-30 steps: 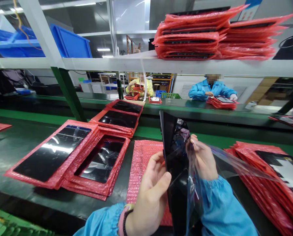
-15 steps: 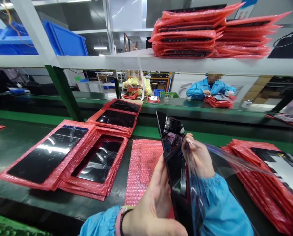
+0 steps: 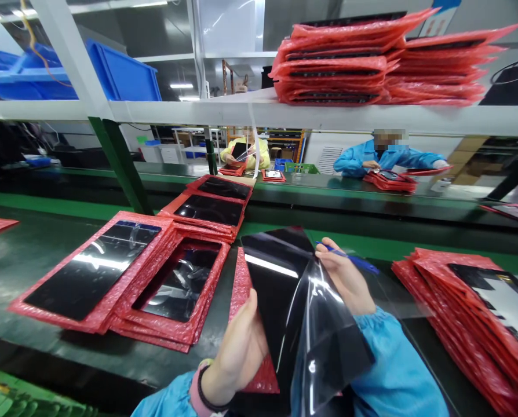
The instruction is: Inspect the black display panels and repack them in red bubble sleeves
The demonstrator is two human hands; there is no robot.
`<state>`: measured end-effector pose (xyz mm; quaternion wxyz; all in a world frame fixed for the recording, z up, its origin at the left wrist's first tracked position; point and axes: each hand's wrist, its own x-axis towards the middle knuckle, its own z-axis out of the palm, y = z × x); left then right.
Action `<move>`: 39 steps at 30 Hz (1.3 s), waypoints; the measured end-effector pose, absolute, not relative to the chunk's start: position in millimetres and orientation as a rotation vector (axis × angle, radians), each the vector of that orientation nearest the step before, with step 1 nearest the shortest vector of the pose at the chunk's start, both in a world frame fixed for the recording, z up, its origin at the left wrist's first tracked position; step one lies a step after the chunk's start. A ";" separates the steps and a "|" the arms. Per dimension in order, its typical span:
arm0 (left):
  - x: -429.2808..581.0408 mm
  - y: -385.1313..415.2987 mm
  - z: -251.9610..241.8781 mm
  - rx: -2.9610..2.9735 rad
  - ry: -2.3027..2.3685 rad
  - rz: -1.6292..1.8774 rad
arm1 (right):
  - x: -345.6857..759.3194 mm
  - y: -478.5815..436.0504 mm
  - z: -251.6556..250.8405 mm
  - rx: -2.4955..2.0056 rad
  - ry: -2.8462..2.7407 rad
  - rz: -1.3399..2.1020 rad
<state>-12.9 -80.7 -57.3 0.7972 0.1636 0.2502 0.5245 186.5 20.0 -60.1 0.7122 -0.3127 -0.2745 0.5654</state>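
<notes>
A black glossy screen panel (image 3: 271,284) is held up in front of me, its face tilted toward me. My left hand (image 3: 240,343) grips the panel by its left edge, thumb along the side. The fingers of my right hand (image 3: 346,277) pinch a clear protective film (image 3: 317,341) near the panel's upper right corner. The film is partly lifted and folds down over the right part of the panel. A blue tab (image 3: 357,263) sticks out past my right fingers. Under the panel lies a red bubble-wrap sleeve (image 3: 263,376), mostly covered.
Left, black screens (image 3: 94,269) lie on red bubble-wrap sleeves (image 3: 183,339). Another stack of red sleeves (image 3: 433,289) stands right, a panel on top. Overhead, a white shelf (image 3: 198,113) bears wrapped stacks (image 3: 332,63) and blue bins (image 3: 124,72). Two people work across the bench.
The panel has turned from nearly edge-on to face me and sits further left. The film now folds broadly over its right side. A co-worker across the bench has stretched out an arm.
</notes>
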 end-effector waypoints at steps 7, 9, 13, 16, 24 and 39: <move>-16.2 -97.1 -108.6 0.225 0.465 1.197 | 192.0 12.4 -52.6 -0.663 -0.599 1.220; -8.9 -103.4 -125.5 0.181 0.460 1.244 | 209.9 4.3 -37.1 -0.635 -0.603 1.119; -0.7 -118.3 -147.1 0.104 0.553 1.265 | 227.9 -14.4 3.4 -0.590 -0.693 0.857; -18.0 -127.9 -146.8 0.226 0.614 0.981 | 209.7 -22.2 24.5 -0.661 -0.956 0.624; -74.6 -101.9 -71.5 0.921 0.763 0.875 | 128.1 -31.4 6.8 -0.901 -2.030 0.136; -88.3 -73.9 -48.0 1.655 1.190 1.243 | 214.8 -77.3 -61.9 -1.044 -0.940 0.743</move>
